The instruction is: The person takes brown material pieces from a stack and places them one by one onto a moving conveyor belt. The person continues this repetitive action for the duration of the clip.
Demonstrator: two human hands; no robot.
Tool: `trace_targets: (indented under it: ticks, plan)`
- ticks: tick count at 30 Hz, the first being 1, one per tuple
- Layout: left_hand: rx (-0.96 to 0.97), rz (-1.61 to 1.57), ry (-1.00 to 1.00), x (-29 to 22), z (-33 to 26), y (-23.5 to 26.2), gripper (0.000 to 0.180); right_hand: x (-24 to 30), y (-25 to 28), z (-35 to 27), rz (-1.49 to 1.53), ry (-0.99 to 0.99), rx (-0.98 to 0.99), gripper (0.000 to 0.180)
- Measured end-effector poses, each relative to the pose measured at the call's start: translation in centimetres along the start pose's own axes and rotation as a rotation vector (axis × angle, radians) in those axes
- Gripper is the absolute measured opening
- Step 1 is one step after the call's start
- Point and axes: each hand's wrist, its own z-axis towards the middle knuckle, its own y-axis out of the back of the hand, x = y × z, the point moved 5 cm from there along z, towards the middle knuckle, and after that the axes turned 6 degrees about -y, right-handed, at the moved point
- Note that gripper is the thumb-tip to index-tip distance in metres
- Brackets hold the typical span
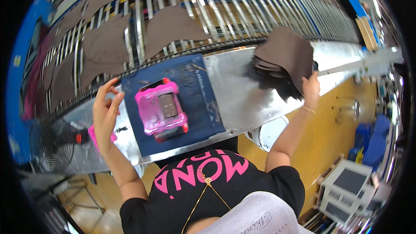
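My left hand (105, 110) is raised at the left edge of a dark blue mat (203, 104), its fingers apart and nothing in them. On the mat sits a pink tray-like holder (151, 104) with red corner parts and a dark brown block (168, 105) inside. To the right, my right hand (310, 89) grips the near right edge of a dark brown leather-like sheet (288, 52). That sheet lies on top of a stack of similar pieces, whose layered edges show on the left. The fingertips are partly hidden behind the sheet's edge.
Beyond the metal worktop (238, 91) runs a slatted conveyor rack (225, 8) carrying several brown cut pieces (169, 28). At the left stand a small black fan (56, 145) and a pink item (93, 135). A white bucket (273, 132) is below the worktop.
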Motion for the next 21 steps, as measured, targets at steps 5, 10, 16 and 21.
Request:
trace_targets:
  ticks: [5,10,16,21]
  plan:
    - [0.013,-0.01,0.03,-1.4,0.1,-0.3,0.037,6.6,8.4,-5.9,0.379,0.203,-0.014,0.029]
    - [-0.064,-0.097,-0.117,-4.1,1.2,-2.4,0.049,14.1,10.7,-11.0,1.186,0.469,0.097,0.03]
    - [-0.277,-0.4,-0.05,-0.5,0.0,1.4,0.037,22.9,6.2,-20.5,1.419,0.858,0.346,0.026]
    - [-0.442,-0.387,-0.024,0.4,-5.5,8.4,0.011,26.6,4.8,-25.0,1.291,1.179,0.608,0.022]
